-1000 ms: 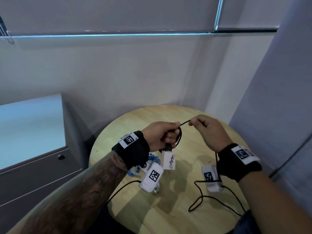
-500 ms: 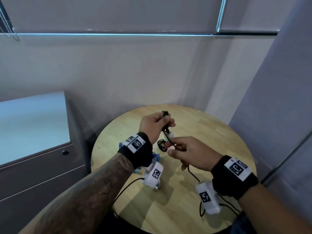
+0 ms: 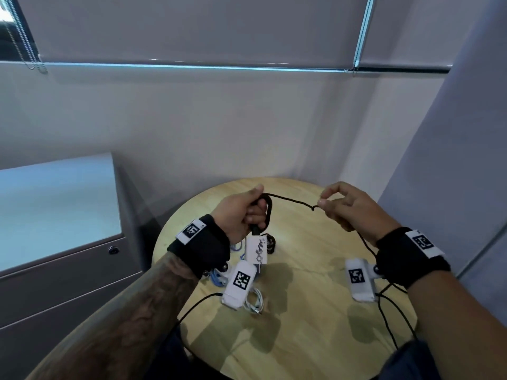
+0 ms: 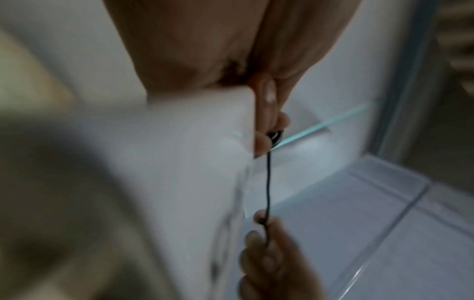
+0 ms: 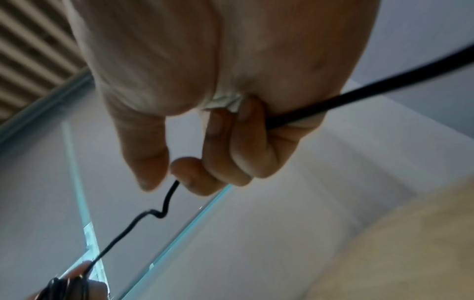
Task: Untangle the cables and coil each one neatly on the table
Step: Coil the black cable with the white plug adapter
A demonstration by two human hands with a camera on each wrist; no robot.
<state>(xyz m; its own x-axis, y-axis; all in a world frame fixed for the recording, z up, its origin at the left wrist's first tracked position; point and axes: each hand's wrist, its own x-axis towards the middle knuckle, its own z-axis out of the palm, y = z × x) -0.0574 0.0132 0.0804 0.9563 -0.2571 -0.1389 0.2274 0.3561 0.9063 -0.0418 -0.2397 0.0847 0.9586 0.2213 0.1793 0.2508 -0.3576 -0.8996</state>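
Observation:
A thin black cable [image 3: 290, 200] stretches between both hands above the round wooden table [image 3: 296, 325]. My left hand [image 3: 244, 215] grips a small coil of this cable, with a white tag [image 3: 256, 250] hanging below the fist. My right hand [image 3: 340, 207] pinches the cable [image 5: 164, 205] between thumb and forefinger, and the rest runs through the palm and down to the table. In the left wrist view the cable [image 4: 268, 182] spans from the left fingertips to the right fingers [image 4: 259, 219]. A coiled blue cable [image 3: 219, 275] and a white cable [image 3: 253, 301] lie on the table under my left wrist.
A small black coil [image 3: 270, 246] sits on the table behind the white tag. A grey cabinet [image 3: 55, 242] stands left of the table. Walls close in behind and to the right. Loose black cable loops [image 3: 395, 322] lie near the table's right front edge.
My right hand has moved up and to the right, drawing the cable taut away from the left hand. The left hand has turned, and a loop now shows around its fingers.

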